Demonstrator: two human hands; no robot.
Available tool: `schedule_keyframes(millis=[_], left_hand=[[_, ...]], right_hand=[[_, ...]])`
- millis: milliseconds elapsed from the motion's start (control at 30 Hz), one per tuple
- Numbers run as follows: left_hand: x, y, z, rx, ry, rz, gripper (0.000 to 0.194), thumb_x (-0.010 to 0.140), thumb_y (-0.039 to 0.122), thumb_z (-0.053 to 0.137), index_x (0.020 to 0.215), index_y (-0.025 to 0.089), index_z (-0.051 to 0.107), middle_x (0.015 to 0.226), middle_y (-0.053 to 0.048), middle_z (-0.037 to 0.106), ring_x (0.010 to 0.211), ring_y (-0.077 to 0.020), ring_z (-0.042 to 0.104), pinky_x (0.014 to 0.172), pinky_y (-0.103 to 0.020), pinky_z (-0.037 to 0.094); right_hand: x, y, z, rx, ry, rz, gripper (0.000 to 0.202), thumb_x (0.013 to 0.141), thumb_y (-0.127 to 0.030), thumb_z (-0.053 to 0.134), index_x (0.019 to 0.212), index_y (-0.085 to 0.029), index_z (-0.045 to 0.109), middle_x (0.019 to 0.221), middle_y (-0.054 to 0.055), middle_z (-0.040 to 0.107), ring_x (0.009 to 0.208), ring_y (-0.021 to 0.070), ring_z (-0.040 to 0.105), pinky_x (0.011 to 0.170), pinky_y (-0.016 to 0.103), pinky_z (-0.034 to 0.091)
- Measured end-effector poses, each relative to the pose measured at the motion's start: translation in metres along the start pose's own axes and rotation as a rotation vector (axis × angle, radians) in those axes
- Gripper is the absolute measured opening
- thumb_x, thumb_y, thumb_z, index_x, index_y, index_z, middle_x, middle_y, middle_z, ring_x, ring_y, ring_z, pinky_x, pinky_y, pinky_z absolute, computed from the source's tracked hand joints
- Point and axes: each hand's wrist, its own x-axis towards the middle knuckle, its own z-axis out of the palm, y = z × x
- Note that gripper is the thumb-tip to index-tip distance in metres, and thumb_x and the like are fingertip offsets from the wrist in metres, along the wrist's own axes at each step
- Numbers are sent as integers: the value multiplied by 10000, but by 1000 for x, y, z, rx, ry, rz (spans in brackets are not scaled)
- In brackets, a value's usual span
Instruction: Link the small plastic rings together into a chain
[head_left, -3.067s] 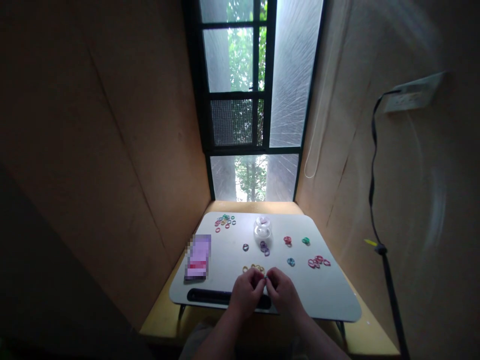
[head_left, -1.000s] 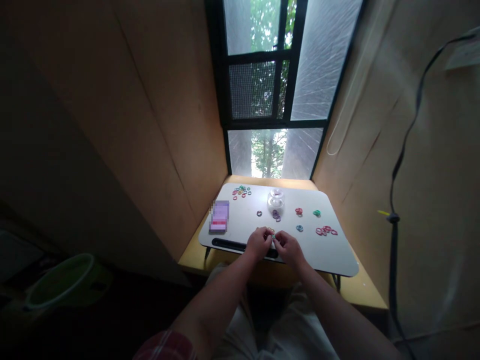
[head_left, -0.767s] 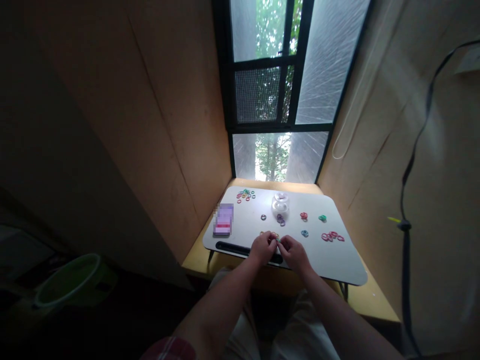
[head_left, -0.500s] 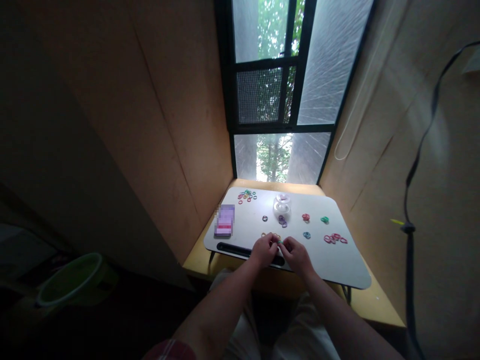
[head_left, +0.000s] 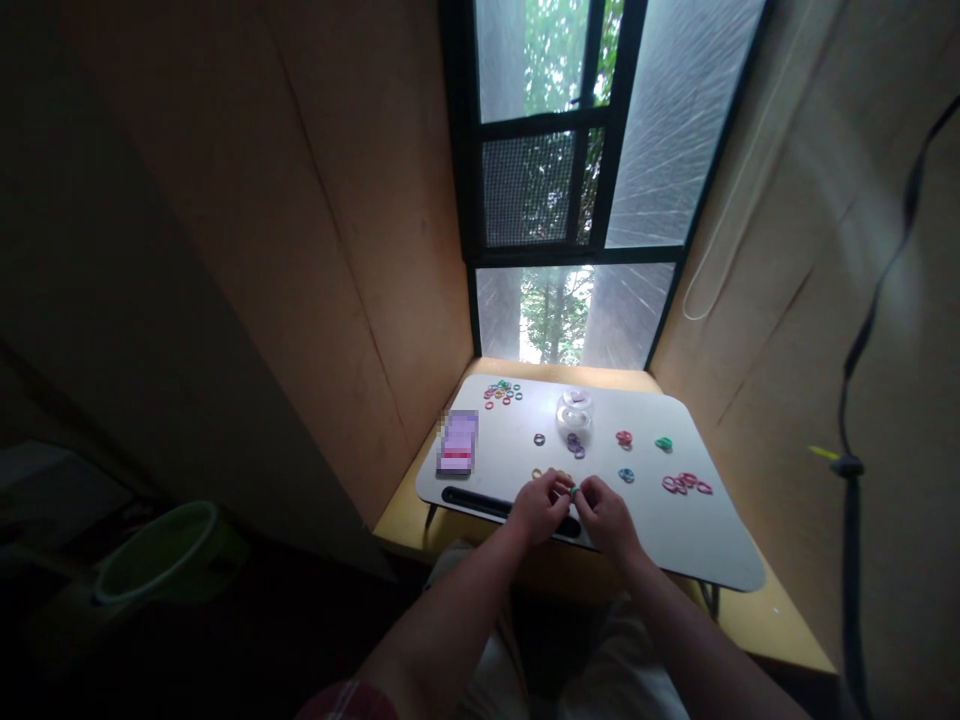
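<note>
My left hand (head_left: 541, 505) and my right hand (head_left: 607, 512) meet over the front of the white lap table (head_left: 525, 420). A small green hair tie (head_left: 574, 491) is pinched between their fingertips. Just behind my left hand lie yellow hair ties (head_left: 537, 475), partly covered by the fingers. Farther back are purple hair ties (head_left: 575, 446) and a dark one (head_left: 539, 439). To the right are small groups of blue (head_left: 626, 476), red (head_left: 624, 439), green (head_left: 664, 444) and pink hair ties (head_left: 685, 485).
A clear round container (head_left: 575, 415) stands near the back. Mixed hair ties (head_left: 502, 393) lie at the back left, with a phone (head_left: 457, 442) below them. A black slot (head_left: 472, 502) runs along the front edge. A cable (head_left: 850, 560) hangs at right; a green basin (head_left: 161, 560) is at left.
The whole view has shifted, so the table sits slightly farther right. My fingers have moved a little around the green hair tie; the groups on the table look the same.
</note>
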Motion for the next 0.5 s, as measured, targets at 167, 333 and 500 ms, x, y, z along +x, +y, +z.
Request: schedule_keyframes(millis=[167, 333, 500], left_hand=[[-1, -1, 1, -2, 12, 26, 204, 833, 259, 551, 1014, 220, 638, 860, -9, 715, 718, -130, 647, 684, -238, 490], [0, -1, 0, 7, -8, 21, 245, 853, 285, 535, 1060, 223, 651, 865, -11, 720, 743, -138, 648, 724, -253, 495], [1, -2, -1, 1, -38, -1, 275, 865, 318, 521, 1074, 214, 666, 818, -9, 711, 712, -139, 628, 713, -256, 485]], right_hand=[[0, 0, 0, -1, -3, 4, 220, 834, -360, 504, 672, -220, 454, 577, -28, 503, 529, 139, 467, 516, 248, 343], [0, 2, 1, -27, -9, 18, 226, 817, -359, 512, 656, -223, 432, 541, -41, 467, 502, 136, 454, 505, 247, 335], [0, 3, 1, -36, -14, 1, 253, 805, -362, 524, 627, -225, 407, 520, -44, 447, 485, 129, 429, 487, 244, 317]])
